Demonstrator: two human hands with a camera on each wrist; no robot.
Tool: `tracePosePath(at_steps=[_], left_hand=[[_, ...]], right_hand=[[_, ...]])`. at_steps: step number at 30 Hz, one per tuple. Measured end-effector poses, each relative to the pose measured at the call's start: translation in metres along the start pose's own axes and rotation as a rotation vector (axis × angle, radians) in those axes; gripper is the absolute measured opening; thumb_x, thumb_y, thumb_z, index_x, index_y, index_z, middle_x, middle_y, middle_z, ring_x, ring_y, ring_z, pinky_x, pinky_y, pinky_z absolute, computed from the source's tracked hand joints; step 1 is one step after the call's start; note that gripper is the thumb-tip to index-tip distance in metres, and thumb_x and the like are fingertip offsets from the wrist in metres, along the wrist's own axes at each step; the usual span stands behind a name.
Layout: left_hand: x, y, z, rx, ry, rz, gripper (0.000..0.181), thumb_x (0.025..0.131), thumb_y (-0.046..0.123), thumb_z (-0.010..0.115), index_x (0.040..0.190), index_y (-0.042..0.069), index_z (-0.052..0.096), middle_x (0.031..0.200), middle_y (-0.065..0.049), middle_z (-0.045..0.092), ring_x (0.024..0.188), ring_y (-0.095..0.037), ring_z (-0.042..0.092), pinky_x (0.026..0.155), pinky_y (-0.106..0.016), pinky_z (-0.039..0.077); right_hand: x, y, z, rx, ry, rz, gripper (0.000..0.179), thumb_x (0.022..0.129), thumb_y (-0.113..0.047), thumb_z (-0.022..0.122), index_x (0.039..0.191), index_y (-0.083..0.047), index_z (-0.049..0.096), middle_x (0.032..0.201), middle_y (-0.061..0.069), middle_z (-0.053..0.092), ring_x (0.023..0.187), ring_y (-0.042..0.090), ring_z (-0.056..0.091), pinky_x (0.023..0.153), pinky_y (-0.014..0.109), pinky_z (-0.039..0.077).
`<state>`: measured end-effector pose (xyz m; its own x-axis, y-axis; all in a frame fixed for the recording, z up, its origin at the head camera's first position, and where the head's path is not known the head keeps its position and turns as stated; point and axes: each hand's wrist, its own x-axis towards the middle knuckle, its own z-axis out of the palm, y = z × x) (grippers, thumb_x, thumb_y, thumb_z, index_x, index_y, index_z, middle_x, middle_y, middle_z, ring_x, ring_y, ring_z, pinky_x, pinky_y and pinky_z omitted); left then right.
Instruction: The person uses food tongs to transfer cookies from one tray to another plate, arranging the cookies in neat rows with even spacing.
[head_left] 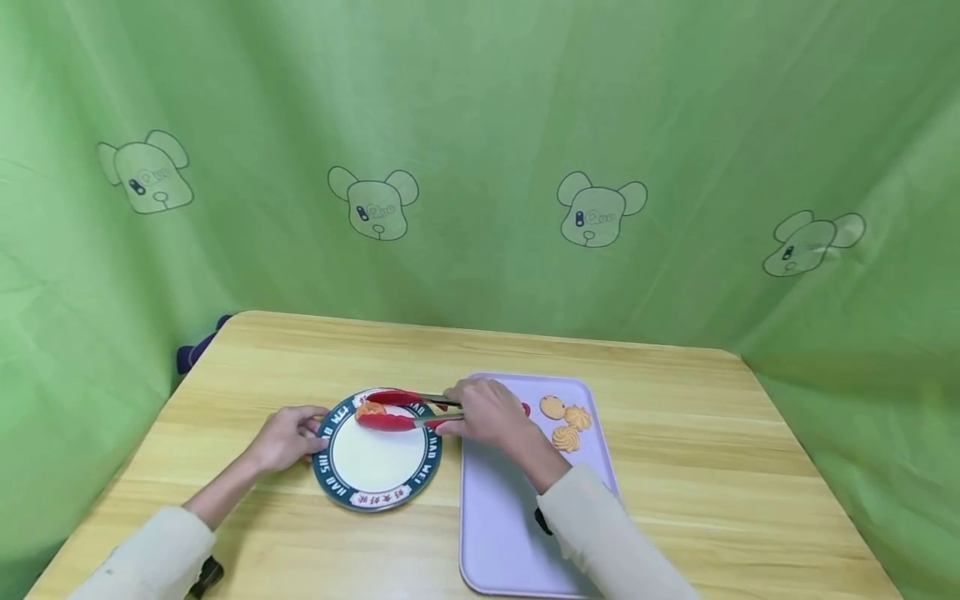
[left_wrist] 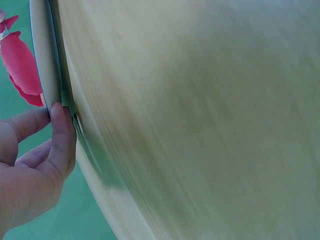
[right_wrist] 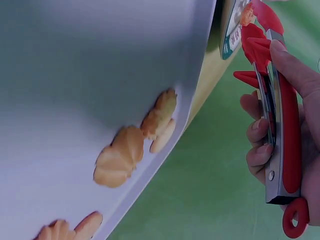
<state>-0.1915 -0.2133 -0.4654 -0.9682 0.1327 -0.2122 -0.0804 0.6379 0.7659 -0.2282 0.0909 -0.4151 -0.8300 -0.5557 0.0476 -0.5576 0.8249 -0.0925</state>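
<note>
My left hand (head_left: 283, 437) pinches the left rim of a round plate (head_left: 375, 454), white with a dark green lettered border. In the left wrist view, thumb and fingers (left_wrist: 60, 132) meet at the plate's edge. My right hand (head_left: 487, 410) grips red-tipped metal tongs (right_wrist: 284, 130) around their handles. Over the plate's upper part, the red tong heads (head_left: 386, 422) lie on either side of an orange-brown cookie (head_left: 370, 409). The right hand is above the left edge of a lilac tray (head_left: 495, 517).
Several cookies (head_left: 566, 438) lie near the tray's upper right. The tray stands right of the plate on a wooden table (head_left: 690, 433). A green curtain (head_left: 480, 275) with printed animal heads hangs behind and around the table.
</note>
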Motion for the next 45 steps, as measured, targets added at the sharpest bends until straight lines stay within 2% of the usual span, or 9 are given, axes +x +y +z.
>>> tracePosePath(at_steps=[4,14,19,22,26,30,33,36,45], left_hand=[[0.001,0.001,0.0,-0.008,0.002,0.001,0.053,0.081,-0.001,0.067,0.13,-0.01,0.049,0.096,-0.017,0.062,0.07,-0.015,0.06,0.056,-0.025,0.057],[0.0,0.0,0.001,-0.001,0.003,0.007,0.053,0.081,0.0,0.067,0.13,-0.01,0.048,0.095,-0.017,0.061,0.069,-0.015,0.06,0.055,-0.025,0.057],[-0.001,0.001,0.002,0.002,0.004,0.0,0.053,0.081,0.0,0.066,0.13,-0.01,0.049,0.095,-0.017,0.061,0.07,-0.015,0.06,0.056,-0.025,0.057],[-0.001,0.0,0.001,-0.005,0.007,0.006,0.053,0.081,-0.001,0.067,0.13,-0.011,0.049,0.094,-0.017,0.061,0.069,-0.015,0.06,0.055,-0.025,0.057],[-0.002,0.0,0.001,-0.008,0.011,0.008,0.053,0.08,-0.001,0.067,0.129,-0.011,0.049,0.094,-0.017,0.061,0.07,-0.015,0.06,0.055,-0.025,0.057],[-0.001,0.0,0.001,-0.012,0.005,0.006,0.053,0.081,-0.001,0.066,0.13,-0.011,0.048,0.095,-0.017,0.062,0.07,-0.015,0.06,0.056,-0.024,0.057],[-0.001,-0.001,0.002,-0.017,0.003,0.01,0.053,0.081,-0.002,0.066,0.129,-0.011,0.049,0.094,-0.017,0.062,0.07,-0.015,0.061,0.055,-0.025,0.057],[-0.003,0.0,0.002,-0.015,0.005,0.017,0.052,0.081,-0.002,0.066,0.129,-0.012,0.049,0.094,-0.017,0.062,0.07,-0.015,0.06,0.055,-0.025,0.057],[-0.002,-0.001,0.002,-0.012,0.006,0.019,0.052,0.081,-0.002,0.066,0.129,-0.011,0.049,0.093,-0.016,0.063,0.07,-0.015,0.061,0.055,-0.025,0.057]], right_hand=[[0.0,-0.005,0.003,-0.01,-0.02,0.024,0.056,0.075,-0.052,0.073,0.117,-0.015,0.068,0.099,0.001,0.071,0.074,0.013,0.055,0.065,0.027,0.05],[-0.003,-0.009,-0.001,0.008,-0.034,0.037,0.059,0.075,-0.052,0.073,0.117,-0.012,0.067,0.099,0.002,0.07,0.075,0.013,0.054,0.067,0.027,0.05],[-0.011,0.002,-0.012,0.083,-0.007,0.052,0.055,0.073,-0.048,0.077,0.113,-0.012,0.068,0.092,0.002,0.069,0.073,0.014,0.055,0.067,0.029,0.051],[-0.019,0.013,-0.019,0.117,0.012,0.073,0.056,0.073,-0.048,0.077,0.114,-0.012,0.067,0.096,0.002,0.069,0.073,0.013,0.055,0.067,0.029,0.051],[-0.034,0.03,-0.026,0.123,0.025,0.115,0.062,0.073,-0.052,0.076,0.121,-0.014,0.065,0.106,0.002,0.069,0.076,0.012,0.054,0.069,0.029,0.05],[-0.055,0.049,-0.028,0.102,0.055,0.12,0.062,0.07,-0.052,0.077,0.116,-0.011,0.067,0.095,0.001,0.069,0.071,0.011,0.05,0.064,0.027,0.047],[-0.071,0.063,-0.028,0.089,0.097,0.092,0.058,0.069,-0.05,0.079,0.109,-0.009,0.068,0.082,-0.002,0.065,0.067,0.01,0.048,0.059,0.026,0.046],[-0.088,0.076,-0.027,0.079,0.121,0.087,0.058,0.069,-0.048,0.079,0.109,-0.008,0.068,0.08,-0.002,0.063,0.067,0.009,0.049,0.059,0.025,0.046],[-0.13,0.102,-0.028,0.085,0.06,0.217,0.067,0.07,-0.047,0.078,0.12,-0.003,0.064,0.091,0.005,0.068,0.07,0.013,0.052,0.06,0.027,0.046]])
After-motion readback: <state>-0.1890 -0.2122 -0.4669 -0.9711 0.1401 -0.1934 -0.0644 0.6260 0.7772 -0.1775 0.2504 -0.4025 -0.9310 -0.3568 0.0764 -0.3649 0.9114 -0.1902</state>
